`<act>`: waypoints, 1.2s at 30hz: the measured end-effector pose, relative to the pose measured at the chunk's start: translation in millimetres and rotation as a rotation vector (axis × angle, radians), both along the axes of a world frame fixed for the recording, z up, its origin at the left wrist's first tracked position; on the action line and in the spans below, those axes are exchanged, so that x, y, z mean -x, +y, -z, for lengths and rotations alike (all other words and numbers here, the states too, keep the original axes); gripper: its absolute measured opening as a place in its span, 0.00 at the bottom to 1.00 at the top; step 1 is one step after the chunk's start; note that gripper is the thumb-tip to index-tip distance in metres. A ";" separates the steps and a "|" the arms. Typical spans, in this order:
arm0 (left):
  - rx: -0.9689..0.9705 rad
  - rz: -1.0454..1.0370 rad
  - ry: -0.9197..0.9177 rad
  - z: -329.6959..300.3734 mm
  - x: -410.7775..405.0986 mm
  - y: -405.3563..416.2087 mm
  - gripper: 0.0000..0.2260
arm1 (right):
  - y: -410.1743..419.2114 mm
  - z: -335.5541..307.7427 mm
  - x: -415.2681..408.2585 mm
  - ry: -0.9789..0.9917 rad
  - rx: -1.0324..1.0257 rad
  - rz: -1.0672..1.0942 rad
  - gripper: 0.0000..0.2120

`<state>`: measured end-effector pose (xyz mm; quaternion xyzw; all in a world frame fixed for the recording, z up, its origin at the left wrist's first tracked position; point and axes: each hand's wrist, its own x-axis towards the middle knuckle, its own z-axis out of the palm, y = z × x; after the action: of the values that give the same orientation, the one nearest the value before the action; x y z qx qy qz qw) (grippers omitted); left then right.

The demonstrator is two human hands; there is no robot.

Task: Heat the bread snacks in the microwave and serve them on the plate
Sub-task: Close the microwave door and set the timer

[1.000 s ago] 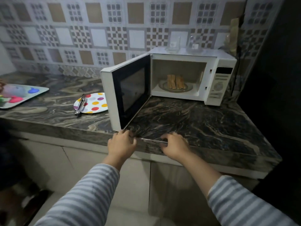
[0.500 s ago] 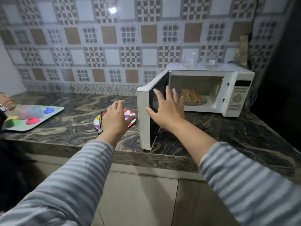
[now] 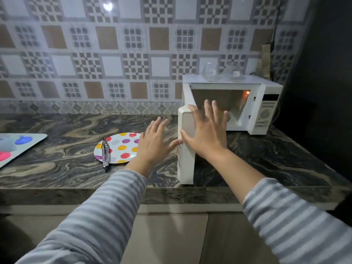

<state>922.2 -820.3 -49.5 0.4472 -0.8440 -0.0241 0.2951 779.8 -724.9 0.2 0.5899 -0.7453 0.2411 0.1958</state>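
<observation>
Microwave [image 3: 264, 103]: white, at the table's [image 3: 57, 168] back right, door [image 3: 185, 147] swung open, interior lamp lit (bread snacks hidden by the hand). Right hand [image 3: 206, 134]: fingers spread flat at the door. Left hand [image 3: 154, 143]: fingers apart, beside the door's edge, holding nothing. Polka-dot plate [image 3: 122, 147]: left of door, tongs [image 3: 105, 151] on its rim.

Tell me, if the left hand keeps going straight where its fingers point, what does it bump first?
Probably the open microwave door. The left hand is flat, fingers aimed up and right toward the door's edge, beside the dotted plate. Depth is unclear.
</observation>
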 end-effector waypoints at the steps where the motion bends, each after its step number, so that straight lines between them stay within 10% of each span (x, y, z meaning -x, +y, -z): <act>1: 0.001 0.037 0.013 3.6 9.8 2.4 0.45 | 4.9 0.8 8.3 -0.004 0.001 0.019 0.35; 11: 0.025 0.433 0.124 31.3 131.4 28.9 0.41 | 47.5 13.0 101.0 0.076 -0.023 0.278 0.40; 36: 0.172 0.147 -0.041 73.2 393.1 -64.5 0.45 | -63.9 18.5 363.6 0.292 -0.095 0.208 0.60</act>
<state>529.1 -884.8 -122.8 0.3578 -0.8793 0.0359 0.3124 416.3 -788.8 -18.3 0.5470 -0.7765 0.0960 0.2977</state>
